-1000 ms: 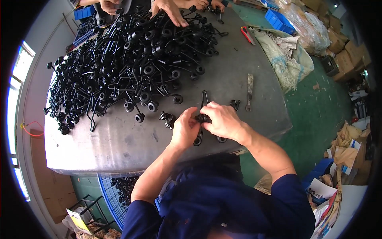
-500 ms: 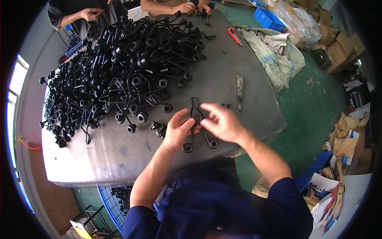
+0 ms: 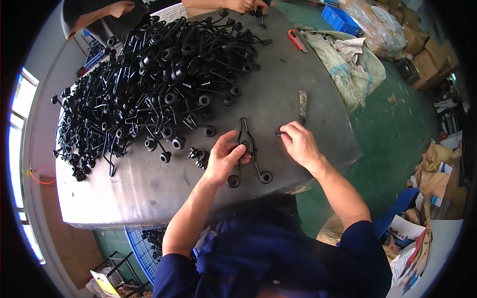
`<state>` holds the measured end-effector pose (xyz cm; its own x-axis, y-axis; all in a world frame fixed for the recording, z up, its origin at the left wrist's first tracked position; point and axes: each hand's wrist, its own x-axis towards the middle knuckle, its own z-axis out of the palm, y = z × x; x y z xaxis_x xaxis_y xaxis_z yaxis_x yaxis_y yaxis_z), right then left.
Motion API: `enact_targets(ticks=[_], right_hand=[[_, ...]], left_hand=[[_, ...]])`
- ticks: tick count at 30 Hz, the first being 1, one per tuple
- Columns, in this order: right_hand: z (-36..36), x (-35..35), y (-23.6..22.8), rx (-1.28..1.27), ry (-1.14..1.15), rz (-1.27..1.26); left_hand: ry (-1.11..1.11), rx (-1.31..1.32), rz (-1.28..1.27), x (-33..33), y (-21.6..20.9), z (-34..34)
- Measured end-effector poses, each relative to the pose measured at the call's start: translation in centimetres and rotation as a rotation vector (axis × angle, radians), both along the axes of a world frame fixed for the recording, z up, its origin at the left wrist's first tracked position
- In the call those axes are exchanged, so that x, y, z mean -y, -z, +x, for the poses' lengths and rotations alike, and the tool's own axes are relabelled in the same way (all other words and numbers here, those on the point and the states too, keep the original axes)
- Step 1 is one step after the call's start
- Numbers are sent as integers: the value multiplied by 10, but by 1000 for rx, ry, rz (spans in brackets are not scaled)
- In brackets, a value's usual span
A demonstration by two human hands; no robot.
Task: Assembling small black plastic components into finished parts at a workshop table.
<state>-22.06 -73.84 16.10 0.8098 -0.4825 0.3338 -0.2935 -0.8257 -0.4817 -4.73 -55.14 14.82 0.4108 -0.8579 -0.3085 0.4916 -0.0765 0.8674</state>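
Observation:
My left hand (image 3: 222,158) is closed on a black bent-wire bracket (image 3: 242,130), holding it just above the metal table (image 3: 149,193). The bracket narrows to a loop at its far end, and its two legs spread toward me, each ending in a black ring-shaped bushing. To its right, my right hand (image 3: 301,145) pinches at a small dark piece (image 3: 279,132) at the table top; its kind is too small to make out. A few small black clamp-like fittings (image 3: 198,157) lie left of my left hand. Beyond my right fingers lies a worn wrench (image 3: 302,105), its near end covered.
A large heap of black wire brackets (image 3: 159,74) covers the table's left and far side. A red utility knife (image 3: 297,40) lies near the right edge, beside a woven sack (image 3: 348,64). Two co-workers' hands (image 3: 243,6) show at the far edge. A blue crate (image 3: 340,21) stands beyond.
My right hand has moved right, away from the bracket, to the small dark piece on the table. My left hand keeps the bracket in nearly the same place.

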Motion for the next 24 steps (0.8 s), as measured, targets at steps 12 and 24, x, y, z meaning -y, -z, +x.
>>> enact_targets(ticks=[12,24], right_hand=[[32,-44,-2,71,103,1092],[33,-68,-1,133,59,620]], left_hand=[[18,-75,-49,4,0,6],[-160,198,31,6,2,-8]])
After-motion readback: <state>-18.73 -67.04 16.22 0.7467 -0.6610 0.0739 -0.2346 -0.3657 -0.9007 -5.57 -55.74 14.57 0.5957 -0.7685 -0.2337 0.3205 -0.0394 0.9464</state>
